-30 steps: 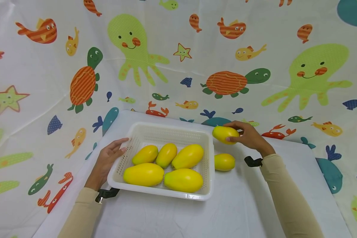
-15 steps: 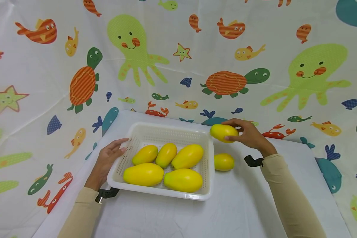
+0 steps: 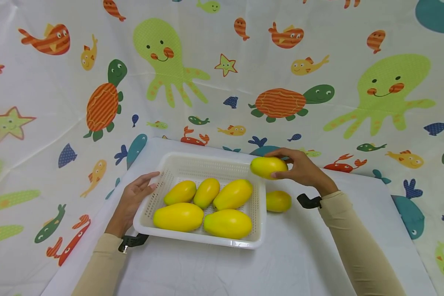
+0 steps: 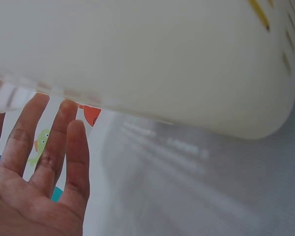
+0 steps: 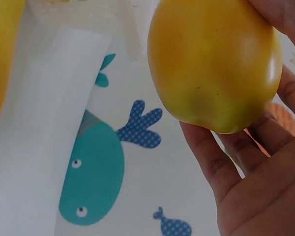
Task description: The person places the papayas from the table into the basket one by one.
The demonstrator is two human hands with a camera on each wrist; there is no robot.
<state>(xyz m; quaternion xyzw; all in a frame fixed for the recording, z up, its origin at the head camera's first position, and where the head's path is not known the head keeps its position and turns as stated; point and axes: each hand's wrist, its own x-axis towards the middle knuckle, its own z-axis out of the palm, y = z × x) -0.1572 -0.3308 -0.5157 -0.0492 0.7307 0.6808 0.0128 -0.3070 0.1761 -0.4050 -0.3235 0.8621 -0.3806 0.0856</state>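
My right hand [image 3: 301, 168] grips a yellow papaya [image 3: 268, 167] between thumb and fingers, above the basket's right back corner. In the right wrist view, the thumb lies on one side of this papaya [image 5: 214, 64] and the fingers on the other. Several papayas lie in the white perforated plastic basket [image 3: 207, 240], two larger ones in front and smaller ones behind. On the basket's left side rests my left hand [image 3: 133, 197]. The left wrist view has its fingers [image 4: 77, 157] nearly straight, tips touching the basket's outer wall; the thumb is mostly hidden there.
Another papaya [image 3: 279, 201] lies on the white tablecloth [image 3: 292, 255], right beside the basket and partly hidden by its wall. A white curtain [image 3: 207, 90] printed with sea animals hangs behind and along the left side of the table.
My right hand has carried the papaya leftward, from beside the basket to over its right back corner. The left hand and the basket have stayed in place.
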